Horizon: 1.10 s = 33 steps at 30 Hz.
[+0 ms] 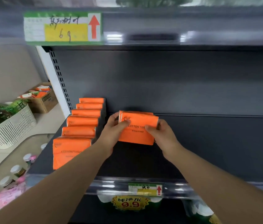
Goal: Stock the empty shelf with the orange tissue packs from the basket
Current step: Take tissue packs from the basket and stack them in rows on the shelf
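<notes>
On the dark shelf (208, 143), a row of several orange tissue packs (82, 126) stands upright along the left side, running from front to back. To the right of that row, both hands hold an orange tissue pack (137, 133) labelled "COTTON TISSUE"; a second pack's edge shows just behind it. My left hand (113, 131) grips its left edge with the thumb on the front face. My right hand (163, 135) grips its right edge. The pack stands near the back of the shelf; whether its base touches the shelf I cannot tell.
A white slatted basket (11, 130) with green packages sits at the left on the floor. Behind it is a cardboard box (43, 101) with orange and white packs. Bottles with white caps (17, 170) stand lower left. Price tags hang on the shelf edges above and below.
</notes>
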Available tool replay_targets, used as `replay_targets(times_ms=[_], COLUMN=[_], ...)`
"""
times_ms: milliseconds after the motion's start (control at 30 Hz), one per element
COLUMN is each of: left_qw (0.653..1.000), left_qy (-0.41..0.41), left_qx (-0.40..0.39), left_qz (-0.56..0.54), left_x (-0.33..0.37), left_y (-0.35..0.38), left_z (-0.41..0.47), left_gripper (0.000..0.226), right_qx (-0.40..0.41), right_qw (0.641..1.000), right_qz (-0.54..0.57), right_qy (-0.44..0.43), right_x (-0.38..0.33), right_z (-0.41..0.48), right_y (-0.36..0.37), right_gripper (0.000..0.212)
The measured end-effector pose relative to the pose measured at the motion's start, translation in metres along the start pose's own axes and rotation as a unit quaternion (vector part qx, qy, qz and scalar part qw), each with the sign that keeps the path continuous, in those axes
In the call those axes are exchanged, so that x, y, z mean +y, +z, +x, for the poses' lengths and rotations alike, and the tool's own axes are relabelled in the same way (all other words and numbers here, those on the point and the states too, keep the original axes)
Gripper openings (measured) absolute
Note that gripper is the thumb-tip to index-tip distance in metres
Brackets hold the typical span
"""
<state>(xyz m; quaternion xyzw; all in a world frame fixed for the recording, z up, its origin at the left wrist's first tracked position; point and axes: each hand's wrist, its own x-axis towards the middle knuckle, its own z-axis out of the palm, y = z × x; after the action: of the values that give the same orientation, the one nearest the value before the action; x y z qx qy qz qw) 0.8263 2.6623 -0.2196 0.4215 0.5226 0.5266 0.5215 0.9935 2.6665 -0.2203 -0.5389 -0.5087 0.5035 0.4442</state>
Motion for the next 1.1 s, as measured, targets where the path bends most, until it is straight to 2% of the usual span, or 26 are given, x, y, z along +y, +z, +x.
replay_targets(times_ms=[200, 367, 500, 700, 1100], left_qw=[0.999, 0.998, 0.996, 0.997, 0.994], left_qy=[-0.009, -0.006, -0.021, -0.045, -0.054], left_qx=[0.019, 0.025, 0.029, 0.058, 0.06], left_qz=[0.048, 0.062, 0.076, 0.038, 0.077], left_x=[-0.011, -0.008, -0.005, -0.004, -0.014], left_y=[0.006, 0.012, 0.016, 0.017, 0.016], left_z=[0.053, 0.091, 0.109, 0.12, 0.129], left_gripper=[0.048, 0.047, 0.048, 0.048, 0.046], right_qx=[0.022, 0.016, 0.014, 0.016, -0.003], right_qw=[0.999, 0.998, 0.997, 0.997, 0.995], right_qz=[-0.024, -0.05, -0.064, -0.064, -0.089], right_qy=[-0.019, -0.025, -0.032, -0.042, -0.049], right_x=[0.005, 0.006, 0.007, 0.011, 0.024], right_z=[0.047, 0.084, 0.105, 0.118, 0.13], right_y=[0.013, 0.015, 0.017, 0.026, 0.03], right_gripper=[0.033, 0.03, 0.04, 0.055, 0.049])
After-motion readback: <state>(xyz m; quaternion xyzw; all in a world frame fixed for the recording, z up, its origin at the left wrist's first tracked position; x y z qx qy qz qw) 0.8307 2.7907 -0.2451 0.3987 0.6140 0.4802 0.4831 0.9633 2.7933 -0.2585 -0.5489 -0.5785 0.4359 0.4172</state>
